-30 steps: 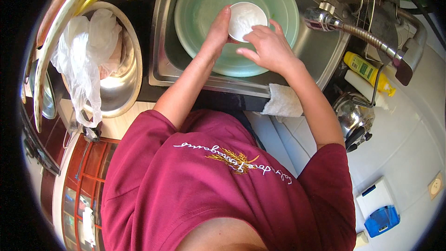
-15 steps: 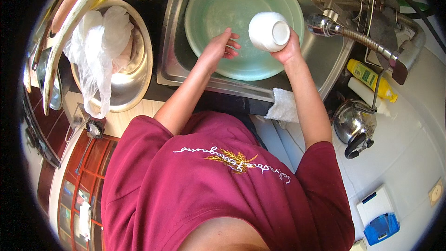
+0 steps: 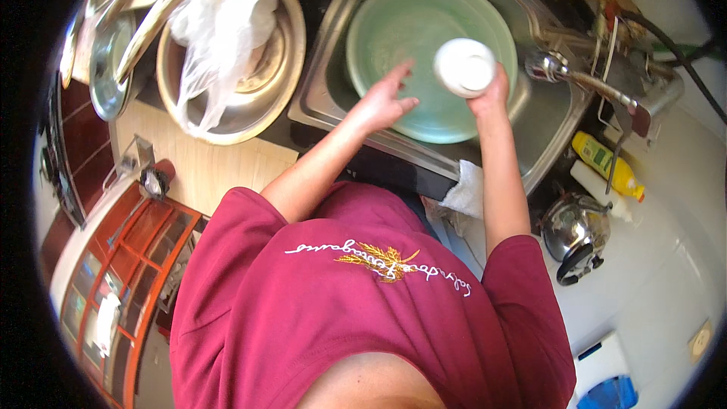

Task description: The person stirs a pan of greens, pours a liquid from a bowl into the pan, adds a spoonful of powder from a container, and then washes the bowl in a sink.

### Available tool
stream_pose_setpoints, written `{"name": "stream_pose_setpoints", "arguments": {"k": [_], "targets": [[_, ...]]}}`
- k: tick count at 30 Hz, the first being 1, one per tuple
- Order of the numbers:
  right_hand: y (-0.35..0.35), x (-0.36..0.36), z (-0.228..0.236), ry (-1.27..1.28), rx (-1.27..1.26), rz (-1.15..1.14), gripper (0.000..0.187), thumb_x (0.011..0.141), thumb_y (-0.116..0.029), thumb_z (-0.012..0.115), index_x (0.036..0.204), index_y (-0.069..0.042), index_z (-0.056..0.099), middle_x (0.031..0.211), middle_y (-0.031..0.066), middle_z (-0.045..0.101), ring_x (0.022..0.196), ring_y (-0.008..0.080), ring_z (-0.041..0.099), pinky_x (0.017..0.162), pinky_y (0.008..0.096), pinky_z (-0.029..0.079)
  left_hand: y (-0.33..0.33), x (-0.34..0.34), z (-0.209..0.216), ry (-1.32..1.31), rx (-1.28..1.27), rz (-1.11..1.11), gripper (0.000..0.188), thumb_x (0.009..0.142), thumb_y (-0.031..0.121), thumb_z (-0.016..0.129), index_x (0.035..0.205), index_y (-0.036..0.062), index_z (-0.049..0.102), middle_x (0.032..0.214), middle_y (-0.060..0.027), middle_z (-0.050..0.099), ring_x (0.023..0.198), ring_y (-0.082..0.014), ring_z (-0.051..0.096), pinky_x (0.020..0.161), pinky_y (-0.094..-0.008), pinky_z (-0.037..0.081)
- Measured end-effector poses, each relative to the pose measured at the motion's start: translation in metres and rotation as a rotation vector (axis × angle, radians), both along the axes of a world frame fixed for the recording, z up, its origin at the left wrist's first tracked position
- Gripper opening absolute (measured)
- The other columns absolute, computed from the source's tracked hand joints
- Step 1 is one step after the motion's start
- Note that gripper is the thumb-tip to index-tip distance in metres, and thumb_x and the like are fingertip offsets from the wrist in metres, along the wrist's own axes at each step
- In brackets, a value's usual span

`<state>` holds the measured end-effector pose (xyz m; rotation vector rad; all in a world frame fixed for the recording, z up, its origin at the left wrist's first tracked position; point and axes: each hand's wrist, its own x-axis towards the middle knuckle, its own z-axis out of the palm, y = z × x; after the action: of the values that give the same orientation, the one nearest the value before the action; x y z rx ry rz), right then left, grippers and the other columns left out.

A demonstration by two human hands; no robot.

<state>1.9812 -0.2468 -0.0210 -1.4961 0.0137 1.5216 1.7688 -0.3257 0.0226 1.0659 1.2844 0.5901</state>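
My right hand (image 3: 492, 93) grips a white bowl (image 3: 463, 68) by its right side, tilted with its round foot toward me. The bowl is over a wide pale green basin (image 3: 413, 11), which stands in a stainless steel sink (image 3: 539, 117). My left hand (image 3: 386, 102) holds nothing. Its fingers are spread over the near left rim of the basin, slightly blurred, apart from the bowl. The bowl's inside is hidden from me.
Left of the sink is a metal bowl (image 3: 295, 53) with a white plastic bag (image 3: 219, 38) in it. A flexible tap (image 3: 549, 67) reaches in from the right. A yellow bottle (image 3: 602, 159), a kettle (image 3: 573, 227) and a white cloth (image 3: 464, 189) lie nearby.
The view has shifted, with the surroundings now farther right or lower. My left hand's fingers have spread, thumb apart. The bowl stays in my right hand, its foot now turned more toward me.
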Motion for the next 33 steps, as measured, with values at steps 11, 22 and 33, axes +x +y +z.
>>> {"name": "stream_pose_setpoints", "arguments": {"k": [11, 22, 33], "targets": [[-0.015, -0.017, 0.043, 0.069, 0.156, 0.115, 0.034, 0.088, -0.029, 0.046, 0.104, -0.002, 0.058, 0.100, 0.0099, 0.063, 0.093, 0.0250, 0.061, 0.081, 0.0375, 0.050, -0.032, -0.005, 0.041, 0.224, 0.600, -0.047, 0.033, 0.068, 0.001, 0.058, 0.101, 0.0050, 0.056, 0.091, -0.0159, 0.058, 0.092, -0.0307, 0.055, 0.084, -0.0396, 0.044], [-0.051, -0.046, 0.061, -0.883, 0.238, -0.023, 0.042, 0.086, -0.029, 0.051, 0.102, 0.008, 0.058, 0.097, 0.0136, 0.063, 0.086, 0.0253, 0.062, 0.075, 0.0381, 0.050, -0.060, -0.077, 0.097, 0.166, 0.749, -0.461, 0.091, 0.062, 0.002, 0.065, 0.141, 0.0227, 0.025, 0.147, -0.0151, 0.017, 0.133, -0.0411, 0.019, 0.104, -0.0520, 0.027], [-0.112, -0.151, 0.121, -0.850, 0.335, -0.144, 0.049, 0.091, -0.033, 0.049, 0.115, 0.009, 0.051, 0.112, 0.0156, 0.056, 0.099, 0.0242, 0.057, 0.083, 0.0359, 0.047, -0.198, -0.352, -0.036, -0.222, -0.352, 0.391, 0.019, 0.085, 0.011, 0.053, 0.100, 0.0013, 0.058, 0.084, -0.0082, 0.065, 0.070, -0.0149, 0.062, 0.064, -0.0271, 0.050]]}}
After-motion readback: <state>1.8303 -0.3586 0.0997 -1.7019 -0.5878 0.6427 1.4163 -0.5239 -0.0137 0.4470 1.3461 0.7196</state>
